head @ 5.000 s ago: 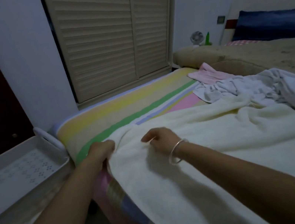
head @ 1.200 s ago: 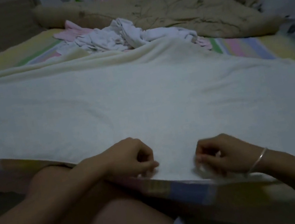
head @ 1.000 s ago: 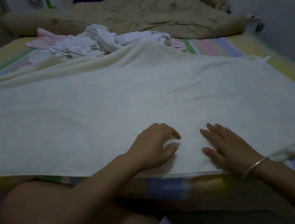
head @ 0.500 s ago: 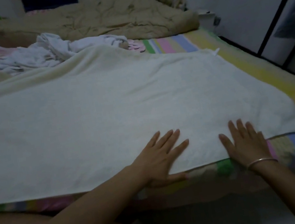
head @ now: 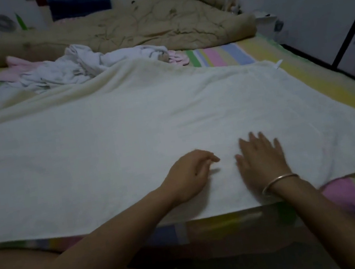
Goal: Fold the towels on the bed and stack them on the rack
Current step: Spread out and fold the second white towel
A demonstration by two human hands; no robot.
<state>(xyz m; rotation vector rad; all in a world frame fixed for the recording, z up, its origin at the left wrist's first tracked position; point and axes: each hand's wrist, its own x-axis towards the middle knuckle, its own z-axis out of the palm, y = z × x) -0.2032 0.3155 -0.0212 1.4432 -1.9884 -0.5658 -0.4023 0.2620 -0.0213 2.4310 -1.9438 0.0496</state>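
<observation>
A large cream towel (head: 125,138) lies spread flat over the near half of the striped bed (head: 224,55), its near edge at the mattress edge. My left hand (head: 189,174) rests on the towel near that edge, fingers loosely curled, holding nothing. My right hand (head: 261,157), with a metal bangle at the wrist, lies flat on the towel just to the right, fingers straight and spread. Behind the towel sits a crumpled pile of white towels (head: 71,67) with a pink towel (head: 17,67) at its left. The rack is out of view.
A rumpled tan quilt (head: 141,25) runs across the head of the bed. A dark blue pillow (head: 79,0) leans on the headboard. A small fan (head: 2,21) stands far left. A wall and dark-framed door (head: 348,35) stand to the right of the bed.
My hands let go of the towel's near edge and opened flat on it. In the last half second both slid farther onto the towel, and my left fingers curled loosely.
</observation>
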